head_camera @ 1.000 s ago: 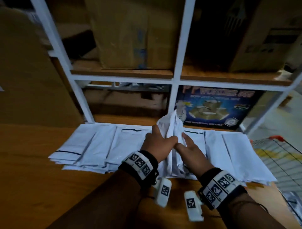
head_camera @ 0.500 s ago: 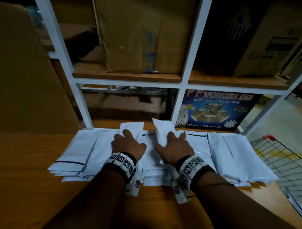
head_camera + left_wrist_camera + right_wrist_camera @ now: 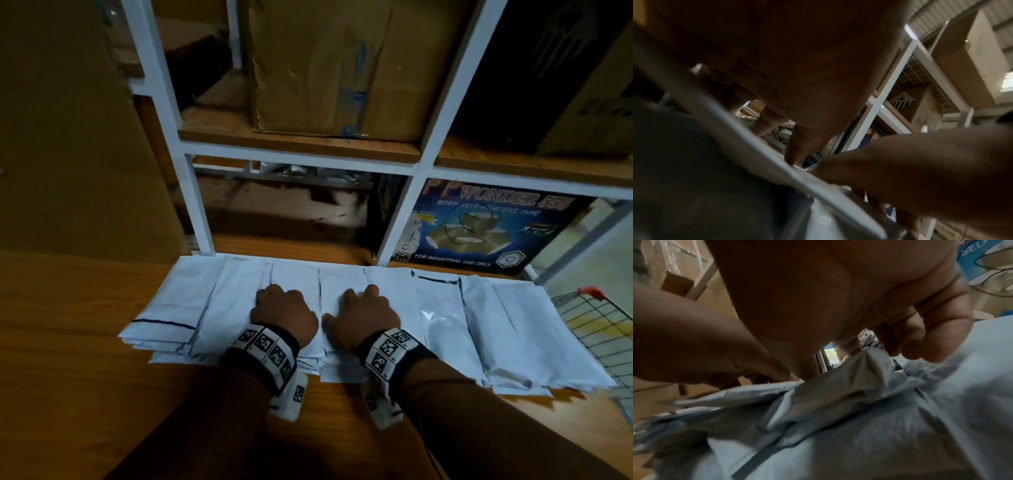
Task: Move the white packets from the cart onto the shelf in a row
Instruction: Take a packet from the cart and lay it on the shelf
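Several white packets (image 3: 442, 325) lie side by side, overlapping, in a row on the wooden shelf board (image 3: 85, 359). My left hand (image 3: 284, 310) and right hand (image 3: 363, 313) rest next to each other on the middle packets, knuckles up and fingers bent, pressing down. In the left wrist view my fingers (image 3: 797, 151) reach down onto a packet (image 3: 777, 165). In the right wrist view bent fingers (image 3: 920, 345) touch a creased packet (image 3: 859, 426) with a fold raised under the palm. The wire cart (image 3: 596, 329) shows at the right edge; what it holds is hidden.
White shelf uprights (image 3: 198, 205) (image 3: 400, 219) stand just behind the row. A blue tape box (image 3: 486, 233) sits behind the right packets. A cardboard box (image 3: 335, 65) fills the shelf above. A large brown box (image 3: 61, 137) stands at the left.
A second ago both hands held a packet upright in the middle of the row. It now lies flat in the row, and both hands have drawn back towards me on top of the packets.
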### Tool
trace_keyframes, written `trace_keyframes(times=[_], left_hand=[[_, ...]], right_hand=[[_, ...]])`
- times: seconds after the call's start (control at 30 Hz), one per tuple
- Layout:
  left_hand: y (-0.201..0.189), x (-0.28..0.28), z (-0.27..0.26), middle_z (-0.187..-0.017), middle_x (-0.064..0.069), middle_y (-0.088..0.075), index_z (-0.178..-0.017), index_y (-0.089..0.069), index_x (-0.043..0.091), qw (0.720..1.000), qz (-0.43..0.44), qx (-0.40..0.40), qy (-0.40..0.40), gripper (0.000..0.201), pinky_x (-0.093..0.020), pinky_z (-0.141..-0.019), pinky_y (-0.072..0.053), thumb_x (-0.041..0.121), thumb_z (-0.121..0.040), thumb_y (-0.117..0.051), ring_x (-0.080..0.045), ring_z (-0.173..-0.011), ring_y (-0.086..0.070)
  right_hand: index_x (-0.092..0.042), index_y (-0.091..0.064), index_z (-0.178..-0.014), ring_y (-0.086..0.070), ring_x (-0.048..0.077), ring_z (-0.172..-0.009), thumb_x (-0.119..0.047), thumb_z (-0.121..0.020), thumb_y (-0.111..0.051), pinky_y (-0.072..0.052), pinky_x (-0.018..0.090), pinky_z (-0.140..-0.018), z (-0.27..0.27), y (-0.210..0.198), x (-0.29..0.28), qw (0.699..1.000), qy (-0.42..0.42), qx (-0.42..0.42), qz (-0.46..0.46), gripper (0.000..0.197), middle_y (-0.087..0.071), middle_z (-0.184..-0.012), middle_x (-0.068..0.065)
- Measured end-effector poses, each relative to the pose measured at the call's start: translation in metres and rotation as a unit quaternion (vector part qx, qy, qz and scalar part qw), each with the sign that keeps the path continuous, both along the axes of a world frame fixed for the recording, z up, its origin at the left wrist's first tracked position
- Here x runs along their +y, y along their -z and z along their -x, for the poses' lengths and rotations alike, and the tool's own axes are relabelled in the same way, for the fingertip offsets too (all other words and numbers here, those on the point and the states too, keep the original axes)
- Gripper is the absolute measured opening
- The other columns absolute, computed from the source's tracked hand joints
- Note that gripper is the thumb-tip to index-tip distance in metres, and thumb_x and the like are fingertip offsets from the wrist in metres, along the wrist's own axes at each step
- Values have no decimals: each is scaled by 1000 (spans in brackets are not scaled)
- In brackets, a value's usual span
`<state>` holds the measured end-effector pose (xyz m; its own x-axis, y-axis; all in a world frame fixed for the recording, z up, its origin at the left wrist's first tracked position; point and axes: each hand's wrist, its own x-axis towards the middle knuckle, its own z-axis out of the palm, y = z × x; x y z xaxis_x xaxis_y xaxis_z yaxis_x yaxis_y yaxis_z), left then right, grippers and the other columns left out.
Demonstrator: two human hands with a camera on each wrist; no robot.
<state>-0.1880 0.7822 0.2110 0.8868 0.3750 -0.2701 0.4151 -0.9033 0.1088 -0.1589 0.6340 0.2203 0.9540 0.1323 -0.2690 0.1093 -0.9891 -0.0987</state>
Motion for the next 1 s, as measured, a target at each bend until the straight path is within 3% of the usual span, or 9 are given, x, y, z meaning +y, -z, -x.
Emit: trace_keyframes(times=[0.1, 0.23, 0.43, 0.53, 0.7, 0.8, 1.0], left_hand=[[-13, -3, 4, -141, -14, -43, -133, -55, 24, 1000, -27, -13, 2, 63, -48, -101, -43, 62, -84, -50, -36, -129, -39], [-41, -19, 20, -129, -14, -53, -125, -58, 23, 996, -60, -63, 0, 65, -46, -95, -46, 71, -82, -48, -38, -118, -51], [-83, -58, 25, -124, -11, -67, -123, -58, 22, 991, 2, -113, 76, 74, -42, -95, -51, 80, -84, -36, -32, -114, -63], [-96, -105, 18, -132, -8, -65, -132, -59, 20, 983, 35, -126, 131, 69, -40, -101, -45, 73, -91, -42, -27, -121, -61], [-94, -209, -4, -118, -6, -70, -115, -64, 20, 967, 84, -102, 220, 50, -35, -90, -50, 62, -95, -47, -24, -110, -63], [-90, -276, -16, -118, -6, -69, -115, -63, 20, 957, 99, -76, 261, 49, -37, -93, -51, 62, -95, -47, -26, -112, -62], [-88, -424, -43, -114, -6, -70, -111, -65, 19, 931, 119, -42, 342, 51, -38, -92, -51, 64, -92, -50, -27, -110, -63]], right_hand=[[-24, -50, -139, -47, 38, -127, -78, -86, -43, -51, 52, -97, 6, -8, -5, 1000, -9, -7, -11, 76, -40, -138, 12], [-21, -51, -139, -45, 40, -129, -73, -88, -47, -49, 52, -103, 16, -23, -28, 998, -21, -16, -56, 73, -39, -143, 14], [-19, -54, -137, -50, 39, -126, -71, -93, -47, -50, 50, -101, 23, -40, -88, 994, -10, -16, -109, 69, -43, -139, 14], [-18, -53, -139, -53, 41, -124, -71, -96, -44, -50, 48, -100, 21, -47, -131, 988, 36, -45, -147, 69, -43, -140, 16], [-20, -53, -143, -58, 40, -120, -72, -98, -43, -52, 47, -98, 14, -56, -233, 979, 106, -65, -162, 69, -43, -142, 14], [-20, -57, -140, -62, 38, -110, -70, -99, -46, -53, 45, -94, 16, -59, -302, 972, 142, -96, -162, 66, -47, -136, 14], [-25, -62, -135, -64, 35, -110, -66, -95, -52, -51, 41, -90, 13, -57, -471, 946, 252, -103, -174, 59, -50, -132, 9]])
